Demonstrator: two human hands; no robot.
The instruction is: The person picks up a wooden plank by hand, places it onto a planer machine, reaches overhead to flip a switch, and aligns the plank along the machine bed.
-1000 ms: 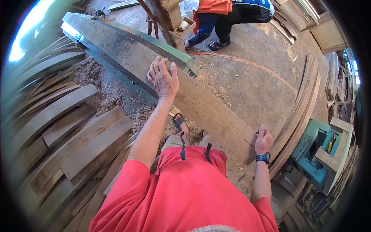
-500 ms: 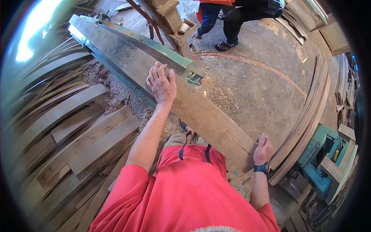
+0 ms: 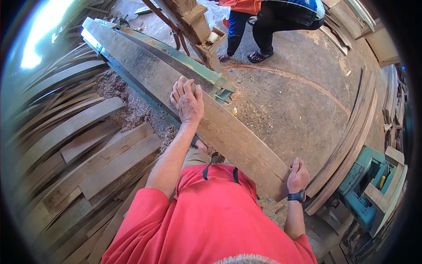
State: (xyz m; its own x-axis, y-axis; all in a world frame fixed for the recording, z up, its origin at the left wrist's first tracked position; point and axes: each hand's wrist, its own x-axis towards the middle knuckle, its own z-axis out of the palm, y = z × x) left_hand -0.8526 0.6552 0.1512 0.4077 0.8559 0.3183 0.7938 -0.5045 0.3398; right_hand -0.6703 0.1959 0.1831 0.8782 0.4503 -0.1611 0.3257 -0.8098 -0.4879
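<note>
A long, wide wooden plank [image 3: 239,138] runs diagonally from the upper left down to the right. Its far part lies along a green machine bed [image 3: 200,68], and its near end sticks out in front of my body. My left hand [image 3: 188,102] rests on the plank's upper face around mid-length, fingers bent a little and slightly apart. At the near end, my right hand [image 3: 298,177], with a dark watch at the wrist, is closed around the plank's corner. The undersides of its fingers are hidden.
Curved wooden pieces [image 3: 88,121] are piled on my left beside wood shavings [image 3: 127,105]. Long curved boards [image 3: 347,141] and a blue-green machine [image 3: 362,176] stand at right. Beyond the wooden post [image 3: 189,22], another person [image 3: 272,24] bends low, a hand near the floor.
The whole view has shifted slightly, so the plank and hands appear a little lower. More of my foot shows beneath the plank. Both hands keep their places on the wood.
</note>
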